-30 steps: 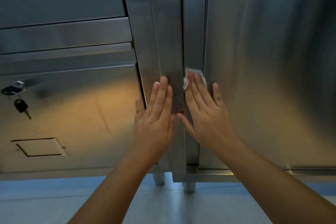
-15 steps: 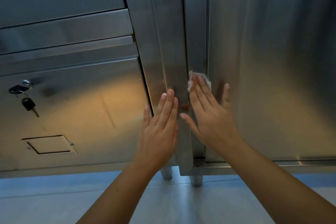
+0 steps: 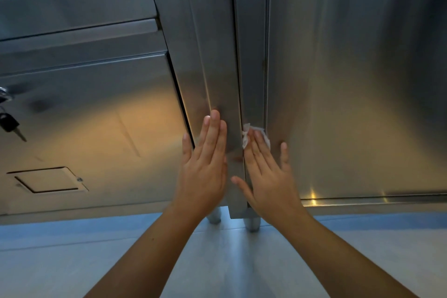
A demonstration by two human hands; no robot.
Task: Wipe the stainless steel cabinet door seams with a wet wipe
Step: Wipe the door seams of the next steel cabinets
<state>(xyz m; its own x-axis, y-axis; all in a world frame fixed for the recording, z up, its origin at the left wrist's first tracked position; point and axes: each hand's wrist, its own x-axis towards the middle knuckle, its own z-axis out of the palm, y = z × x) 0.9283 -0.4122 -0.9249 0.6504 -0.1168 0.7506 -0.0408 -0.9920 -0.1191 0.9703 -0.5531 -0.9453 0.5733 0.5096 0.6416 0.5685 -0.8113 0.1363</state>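
Note:
Two stainless steel cabinets stand side by side, with a vertical seam point(image 3: 238, 68) between them. A small white wet wipe point(image 3: 249, 131) lies against the narrow steel strip just right of that seam, under the straight fingers of my right hand point(image 3: 268, 172), which presses it flat. Only the wipe's top edge shows above the fingertips. My left hand point(image 3: 205, 167) lies flat on the steel post point(image 3: 212, 55) left of the seam, fingers straight and together, holding nothing. The right cabinet door point(image 3: 350, 80) begins at a second seam beside my right little finger.
A locked door point(image 3: 96, 133) at the left has a lock point(image 3: 3, 95) with a black key point(image 3: 11, 124) hanging from it and a small rectangular panel point(image 3: 48, 180). Round cabinet feet point(image 3: 251, 222) stand on the pale tiled floor point(image 3: 229, 261) below.
Both hands have slid down the cabinet front, the right one carrying the wipe down along the seam. The view has shifted right, so the lock now sits at the left edge.

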